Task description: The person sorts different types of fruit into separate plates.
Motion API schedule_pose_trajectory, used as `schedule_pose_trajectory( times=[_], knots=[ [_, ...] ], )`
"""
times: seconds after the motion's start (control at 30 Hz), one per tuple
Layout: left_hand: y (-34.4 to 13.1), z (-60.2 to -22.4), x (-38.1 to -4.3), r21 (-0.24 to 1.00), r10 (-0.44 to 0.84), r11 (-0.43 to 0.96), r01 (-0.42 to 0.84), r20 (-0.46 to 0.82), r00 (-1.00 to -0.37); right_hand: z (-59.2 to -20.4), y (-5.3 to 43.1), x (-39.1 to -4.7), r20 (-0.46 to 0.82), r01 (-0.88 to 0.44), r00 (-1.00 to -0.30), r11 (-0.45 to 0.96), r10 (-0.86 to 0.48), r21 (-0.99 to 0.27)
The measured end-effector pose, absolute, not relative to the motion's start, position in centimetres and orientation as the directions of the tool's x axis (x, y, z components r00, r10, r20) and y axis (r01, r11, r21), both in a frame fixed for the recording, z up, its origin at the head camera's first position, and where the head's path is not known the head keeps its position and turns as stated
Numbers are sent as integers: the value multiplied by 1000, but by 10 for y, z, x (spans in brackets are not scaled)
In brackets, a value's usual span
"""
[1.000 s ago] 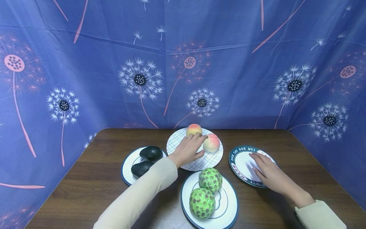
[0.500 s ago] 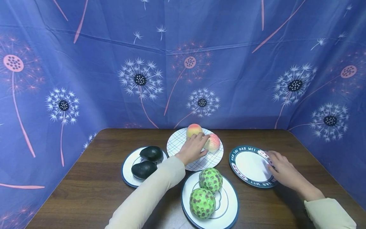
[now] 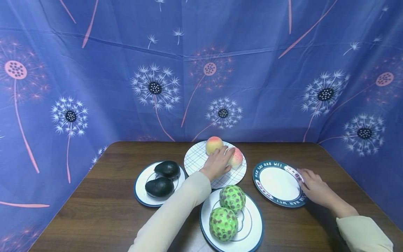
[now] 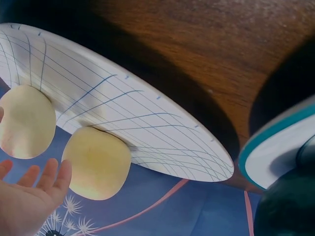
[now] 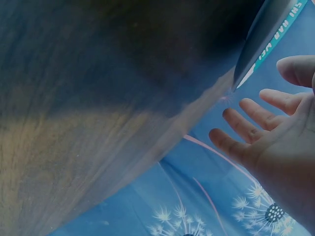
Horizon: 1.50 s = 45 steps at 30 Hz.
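Note:
My left hand [image 3: 217, 162] reaches over the white grid-lined plate [image 3: 193, 161], its fingers beside the pink-speckled right-hand peach [image 3: 237, 159]. A second peach [image 3: 214, 144] sits behind the hand. In the left wrist view, loosely bent fingers [image 4: 49, 179] are close to the nearer peach [image 4: 27, 125], and the thumb shows only as a tip at the left edge. At the right rim of a white plate with a green lettered border [image 3: 264, 166] is my right hand [image 3: 318, 190]. In the right wrist view its fingers [image 5: 241, 125] are extended and spread, apart from that plate's edge [image 5: 268, 49].
Two dark green avocado-like fruits [image 3: 159, 187] lie on a blue-rimmed plate [image 3: 140, 185] at left. Nearest the front, a plate [image 3: 252, 229] bears two green balls with brown spots [image 3: 223, 224]. A blue dandelion curtain [image 3: 267, 105] hangs behind the brown wooden table [image 3: 94, 210].
My left hand has shifted rightward toward the right-hand peach. My right hand has moved from over the green-bordered plate to its right rim. Plates and fruits have stayed in place.

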<state>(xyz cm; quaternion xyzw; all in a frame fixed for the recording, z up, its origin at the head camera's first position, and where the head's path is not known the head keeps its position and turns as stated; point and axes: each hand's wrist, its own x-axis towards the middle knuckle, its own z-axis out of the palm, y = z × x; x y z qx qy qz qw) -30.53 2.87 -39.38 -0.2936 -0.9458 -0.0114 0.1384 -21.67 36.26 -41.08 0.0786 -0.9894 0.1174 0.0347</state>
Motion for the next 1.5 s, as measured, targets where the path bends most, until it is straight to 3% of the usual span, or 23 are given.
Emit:
schedule_pose_trajectory(
  times=[0.63,0.93,1.5],
  knots=[
    [36,-400,-313,-80,555,829,553,240,-796,-419,365,-219,45,-166,-986,959,-160,-229],
    [45,-400,-313,-152,595,802,577,276,-754,-421,365,-217,31,-148,-989,962,-145,-231],
    [44,-400,-312,-148,609,789,596,311,-730,-427,369,-217,0,-123,-992,961,-127,-247]
  ],
)
